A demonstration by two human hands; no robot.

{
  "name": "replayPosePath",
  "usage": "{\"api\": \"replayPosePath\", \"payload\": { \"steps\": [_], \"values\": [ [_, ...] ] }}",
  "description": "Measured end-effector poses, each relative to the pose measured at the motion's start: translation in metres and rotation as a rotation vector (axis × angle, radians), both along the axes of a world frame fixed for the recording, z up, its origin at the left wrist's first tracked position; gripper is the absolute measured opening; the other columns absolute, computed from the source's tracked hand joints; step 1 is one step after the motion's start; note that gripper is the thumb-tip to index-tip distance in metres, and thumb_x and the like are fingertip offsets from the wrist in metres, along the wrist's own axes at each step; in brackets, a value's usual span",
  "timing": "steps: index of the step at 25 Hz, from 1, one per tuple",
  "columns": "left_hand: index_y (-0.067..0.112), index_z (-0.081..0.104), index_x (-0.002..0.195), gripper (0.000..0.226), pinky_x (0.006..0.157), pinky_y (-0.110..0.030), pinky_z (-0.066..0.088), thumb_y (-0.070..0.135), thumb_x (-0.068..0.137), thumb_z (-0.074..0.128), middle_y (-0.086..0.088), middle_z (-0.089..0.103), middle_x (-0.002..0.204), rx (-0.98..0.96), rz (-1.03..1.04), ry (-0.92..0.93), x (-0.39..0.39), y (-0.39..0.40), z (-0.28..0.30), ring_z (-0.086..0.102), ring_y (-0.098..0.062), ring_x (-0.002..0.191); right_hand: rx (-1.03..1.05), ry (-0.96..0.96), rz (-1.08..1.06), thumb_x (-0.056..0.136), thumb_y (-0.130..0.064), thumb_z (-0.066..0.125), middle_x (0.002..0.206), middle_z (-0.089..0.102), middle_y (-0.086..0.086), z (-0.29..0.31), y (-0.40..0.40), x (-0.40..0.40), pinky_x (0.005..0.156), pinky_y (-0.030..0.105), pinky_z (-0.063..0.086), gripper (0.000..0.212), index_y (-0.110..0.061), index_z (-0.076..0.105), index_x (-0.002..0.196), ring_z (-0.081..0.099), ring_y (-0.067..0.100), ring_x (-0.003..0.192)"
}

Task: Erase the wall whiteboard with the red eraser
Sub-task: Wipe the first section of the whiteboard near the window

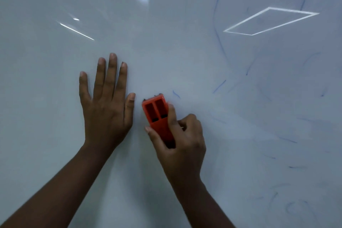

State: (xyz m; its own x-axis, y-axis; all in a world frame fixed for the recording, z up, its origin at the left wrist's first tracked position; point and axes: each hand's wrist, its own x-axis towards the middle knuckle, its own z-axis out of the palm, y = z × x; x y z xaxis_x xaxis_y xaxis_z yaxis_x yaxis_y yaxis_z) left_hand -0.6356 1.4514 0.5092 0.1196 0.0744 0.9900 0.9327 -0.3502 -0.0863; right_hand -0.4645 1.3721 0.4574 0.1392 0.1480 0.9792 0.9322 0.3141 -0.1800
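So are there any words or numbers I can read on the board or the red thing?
None can be read.
Whiteboard: only faint blue marker smears and strokes, no letters or numbers.
Red eraser, gripped by the right hand: no label shows.

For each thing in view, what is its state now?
whiteboard: partly erased, faint blue marks remain at right
red eraser: gripped, against the board
right hand: holds the eraser
left hand: flat on the board, fingers straight
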Motion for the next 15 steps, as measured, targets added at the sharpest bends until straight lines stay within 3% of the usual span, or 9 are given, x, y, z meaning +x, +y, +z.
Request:
{"api": "replayPosePath", "payload": {
  "steps": [3,7,11,15],
  "values": [
    [0.007,0.016,0.169,0.062,0.131,-0.061,0.006,0.035,0.114,0.031,-0.015,0.011,0.177,0.018,-0.015,0.008,0.0,0.0,-0.001,0.008,-0.032,0.164,0.032,-0.02,-0.032,0.088,-0.065,0.068,0.09,0.054,0.002,0.015,0.001,0.009,0.06,0.033,0.051,0.07,-0.021,0.062,0.143,0.051,0.016,0.078],
    [0.006,0.022,0.168,0.06,0.131,-0.06,0.006,0.031,0.114,0.034,-0.016,0.016,0.176,0.039,-0.044,-0.006,0.001,0.0,-0.002,0.012,-0.033,0.164,0.095,0.195,-0.057,0.087,-0.057,0.072,0.086,0.047,0.001,0.009,-0.008,0.07,0.061,0.037,0.049,0.066,-0.023,0.061,0.144,0.052,0.021,0.071],
    [0.006,0.021,0.168,0.061,0.131,-0.06,0.006,0.032,0.114,0.036,-0.017,0.015,0.176,0.043,-0.037,-0.012,0.004,-0.001,-0.003,0.011,-0.033,0.164,0.177,0.419,-0.111,0.09,-0.059,0.069,0.085,0.045,0.008,0.018,-0.014,0.137,0.066,0.026,0.036,0.069,-0.017,0.06,0.144,0.044,0.016,0.067],
    [0.006,0.021,0.168,0.061,0.131,-0.06,0.005,0.031,0.114,0.035,-0.017,0.015,0.176,0.04,-0.044,-0.021,0.005,-0.002,-0.004,0.012,-0.035,0.164,0.248,0.534,-0.119,0.09,-0.056,0.073,0.086,0.051,0.012,0.051,-0.003,0.138,0.068,0.032,0.046,0.063,-0.018,0.065,0.14,0.048,0.015,0.07]
  ]
}}
